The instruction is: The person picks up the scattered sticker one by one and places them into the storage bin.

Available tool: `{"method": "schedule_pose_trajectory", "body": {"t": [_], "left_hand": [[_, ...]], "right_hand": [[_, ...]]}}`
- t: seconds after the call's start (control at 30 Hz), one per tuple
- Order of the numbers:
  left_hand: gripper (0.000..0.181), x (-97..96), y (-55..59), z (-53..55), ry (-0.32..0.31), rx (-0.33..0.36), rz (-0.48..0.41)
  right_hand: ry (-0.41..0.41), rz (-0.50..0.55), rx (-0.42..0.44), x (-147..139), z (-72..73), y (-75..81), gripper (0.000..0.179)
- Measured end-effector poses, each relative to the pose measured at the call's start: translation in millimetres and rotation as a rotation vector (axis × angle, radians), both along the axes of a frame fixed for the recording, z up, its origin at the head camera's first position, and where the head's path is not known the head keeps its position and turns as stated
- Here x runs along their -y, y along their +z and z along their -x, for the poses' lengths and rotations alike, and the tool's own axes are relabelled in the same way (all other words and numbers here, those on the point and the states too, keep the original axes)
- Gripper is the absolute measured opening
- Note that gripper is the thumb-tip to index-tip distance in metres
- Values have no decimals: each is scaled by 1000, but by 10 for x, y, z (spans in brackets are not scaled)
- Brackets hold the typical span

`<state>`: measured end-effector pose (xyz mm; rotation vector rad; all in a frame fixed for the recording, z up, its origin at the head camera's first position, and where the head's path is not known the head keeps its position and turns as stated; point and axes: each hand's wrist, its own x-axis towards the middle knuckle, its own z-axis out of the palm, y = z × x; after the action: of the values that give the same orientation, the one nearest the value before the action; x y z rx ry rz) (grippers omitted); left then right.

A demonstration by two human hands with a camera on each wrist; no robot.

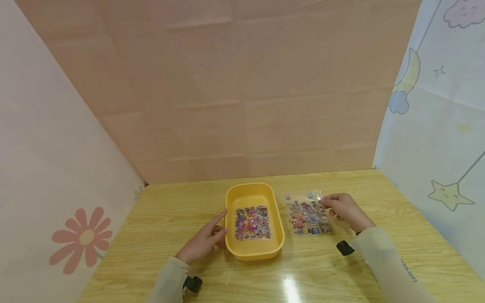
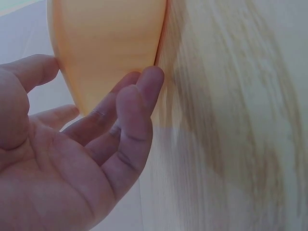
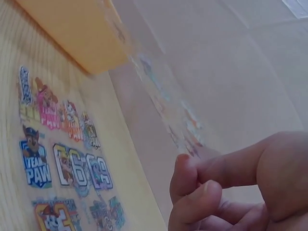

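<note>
A yellow plastic tray [image 1: 255,256] stands on the table with a colourful transparent sticker sheet [image 1: 253,223] lying inside it. My left hand [image 1: 204,242] touches the tray's left side, its fingers loosely bent against the outer wall in the left wrist view. To the right of the tray, my right hand [image 1: 342,208] pinches a clear sticker sheet [image 3: 168,115] by its right edge between thumb and forefinger. That sheet is raised and seen almost edge-on in the right wrist view. Beneath it, another sticker sheet [image 3: 72,163] with cartoon dogs and lettering lies flat on the table.
The wood-grain table [image 1: 170,210] meets a pinkish-brown backdrop [image 1: 235,105] behind the tray. Printed cloths hang at both sides, with a flower [image 1: 86,237] on the left and a star [image 1: 451,194] on the right. A thin pale strip [image 1: 230,272] lies in front of the tray.
</note>
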<state>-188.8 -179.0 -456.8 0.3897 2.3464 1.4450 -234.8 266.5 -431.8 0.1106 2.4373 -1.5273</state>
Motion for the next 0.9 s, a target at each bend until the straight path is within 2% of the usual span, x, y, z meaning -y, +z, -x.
{"method": "schedule_pose_trajectory", "body": {"t": [0.27, 0.9], "left_hand": [[68, -1, 20, -16, -3, 12, -29], [68, 2, 19, -11, -17, 7, -37]], "right_hand": [[12, 29, -13, 85, 4, 107, 47], [38, 45, -42, 338, 67, 187, 41]]}}
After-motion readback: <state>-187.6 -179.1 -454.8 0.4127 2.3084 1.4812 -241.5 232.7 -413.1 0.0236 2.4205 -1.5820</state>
